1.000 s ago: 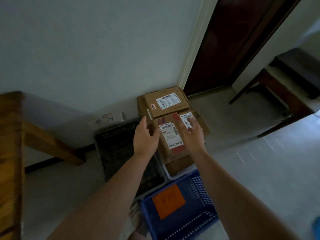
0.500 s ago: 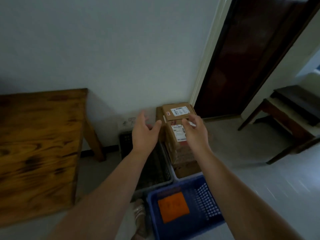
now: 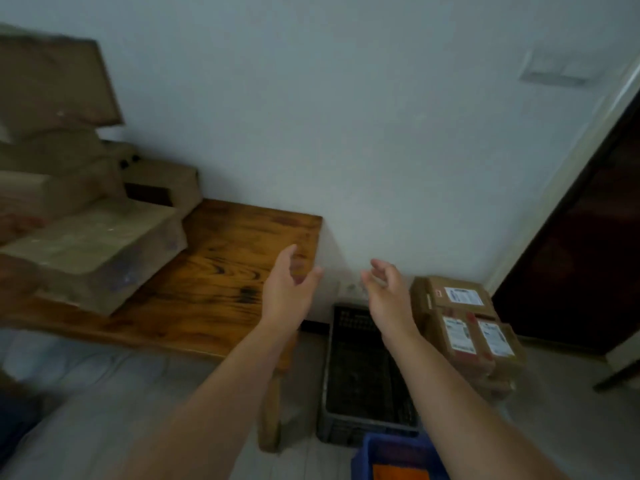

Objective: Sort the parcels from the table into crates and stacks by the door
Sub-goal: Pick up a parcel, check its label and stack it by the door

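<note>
L hand [image 3: 289,292] & R hand [image 3: 388,294] are both empty, fingers loose and spread, palms facing each other at mid-frame, above the gap btw table [image 3: 221,271] and stack [image 3: 467,327]. Parcels [image 3: 93,237] left to sort are piled at the left of frame on the table. They're blurred, labels unreadable. The stack stands lower right, beside the door [image 3: 588,254]. Black crate [image 3: 346,317] is on the floor at bottom centre, just left of the stack. Blue crate [image 3: 391,452] is at the bottom edge.

Step in hand, prob.: reach left to the pile for the next parcel.
- Can't tell if the upper boxes rest on the front one, so lift from the top, else the pile may slide.
- Use 2 hands, one per side.
- Read the label before turning to crates/stack.
- Mind the table corner w/ L forearm.
</note>
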The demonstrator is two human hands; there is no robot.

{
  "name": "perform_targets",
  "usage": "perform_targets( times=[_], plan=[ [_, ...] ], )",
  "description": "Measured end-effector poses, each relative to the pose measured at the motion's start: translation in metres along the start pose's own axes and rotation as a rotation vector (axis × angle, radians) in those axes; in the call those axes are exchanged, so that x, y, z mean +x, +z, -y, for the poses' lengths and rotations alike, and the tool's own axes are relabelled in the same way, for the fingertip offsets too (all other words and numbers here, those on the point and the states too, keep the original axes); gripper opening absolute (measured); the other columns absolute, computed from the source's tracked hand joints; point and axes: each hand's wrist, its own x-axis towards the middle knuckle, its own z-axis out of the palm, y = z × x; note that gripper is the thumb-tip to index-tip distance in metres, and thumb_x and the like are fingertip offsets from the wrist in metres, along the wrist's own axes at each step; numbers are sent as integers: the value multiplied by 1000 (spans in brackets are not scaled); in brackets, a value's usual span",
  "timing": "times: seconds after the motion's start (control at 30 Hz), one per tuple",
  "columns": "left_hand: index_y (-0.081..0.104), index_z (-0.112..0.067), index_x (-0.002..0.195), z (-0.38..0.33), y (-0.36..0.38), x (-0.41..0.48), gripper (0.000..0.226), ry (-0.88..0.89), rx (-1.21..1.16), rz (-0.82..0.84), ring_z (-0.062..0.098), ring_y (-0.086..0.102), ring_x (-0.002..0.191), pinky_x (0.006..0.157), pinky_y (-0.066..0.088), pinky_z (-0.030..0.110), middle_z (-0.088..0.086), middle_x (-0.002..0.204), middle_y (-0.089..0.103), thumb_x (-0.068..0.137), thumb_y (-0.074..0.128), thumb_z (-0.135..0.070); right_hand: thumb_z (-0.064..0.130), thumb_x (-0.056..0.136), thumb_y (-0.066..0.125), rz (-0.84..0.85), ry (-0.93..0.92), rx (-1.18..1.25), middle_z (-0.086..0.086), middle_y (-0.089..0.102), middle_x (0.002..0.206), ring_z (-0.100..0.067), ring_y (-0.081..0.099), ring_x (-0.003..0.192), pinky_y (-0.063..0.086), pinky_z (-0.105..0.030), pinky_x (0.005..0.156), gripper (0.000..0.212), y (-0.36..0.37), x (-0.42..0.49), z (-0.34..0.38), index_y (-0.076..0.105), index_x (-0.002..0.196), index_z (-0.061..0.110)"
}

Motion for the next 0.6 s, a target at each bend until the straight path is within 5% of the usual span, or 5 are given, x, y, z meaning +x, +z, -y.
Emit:
perform_targets(
  times=[0.23,0.43,0.6],
  plan=[
    [42,-28,136,60,-181,34,54,-41,65,-114,-8,50,83,67,41,14,-16,104,56,87,63,-34,35,93,54,196,7,53,8,48,124,-8,46,110,42,-30,93,42,164,-44,50,46,133,24],
    [44,-25,135,121,-340,66,53,-125,84,-239,0,54,87,77,48,26,-13,101,57,86,63,-35,35,93,54,298,42,64,6,46,131,-9,46,110,45,-38,98,42,294,-75,80,45,133,27],
    [43,-26,135,168,-406,82,52,-189,73,-264,7,53,101,76,39,20,-12,111,54,88,63,-32,34,93,56,336,52,-38,2,47,134,-4,43,101,38,-25,82,44,373,-82,84,45,134,24]
  ],
)
